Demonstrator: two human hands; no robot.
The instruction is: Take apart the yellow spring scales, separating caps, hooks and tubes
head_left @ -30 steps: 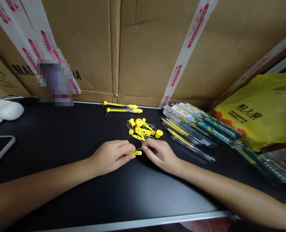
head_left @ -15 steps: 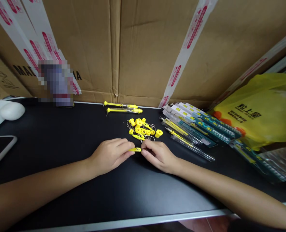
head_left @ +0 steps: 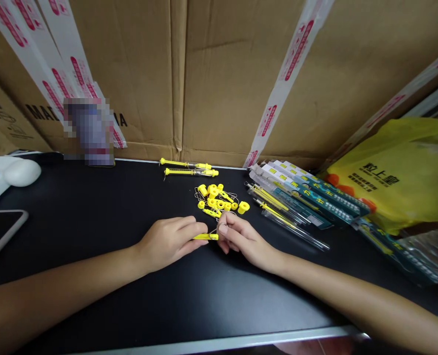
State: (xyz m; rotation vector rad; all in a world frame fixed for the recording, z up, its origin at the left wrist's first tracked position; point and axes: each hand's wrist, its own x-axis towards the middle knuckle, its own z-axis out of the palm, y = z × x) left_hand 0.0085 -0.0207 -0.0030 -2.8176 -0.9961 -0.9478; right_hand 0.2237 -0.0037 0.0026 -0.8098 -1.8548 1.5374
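Observation:
Near the middle of the black table, my left hand (head_left: 178, 244) pinches a slim yellow plastic piece (head_left: 210, 237), its end pointing right. My right hand (head_left: 243, 240) is closed on a thin metal wire hook (head_left: 223, 225) between thumb and forefinger. The hook reaches toward the tip of the yellow piece; whether it passes through the hole there I cannot tell. Just beyond my fingers lies a loose pile of yellow caps (head_left: 212, 191) with wire hooks and slim yellow pieces, one of them (head_left: 212, 213) close to my right fingertips.
Two assembled yellow spring scales (head_left: 191, 172) lie by the cardboard box (head_left: 219, 88). To the right are clear tubes (head_left: 296, 229) with yellow rods, printed cartons (head_left: 315, 190) and a yellow bag (head_left: 396, 172). A phone (head_left: 0, 231) and a white device (head_left: 4, 175) sit left.
The yellow piece has turned in my left fingers and sits slightly lower. My right hand has shifted its grip, so the wire hook's loop now shows. The whole view has moved slightly.

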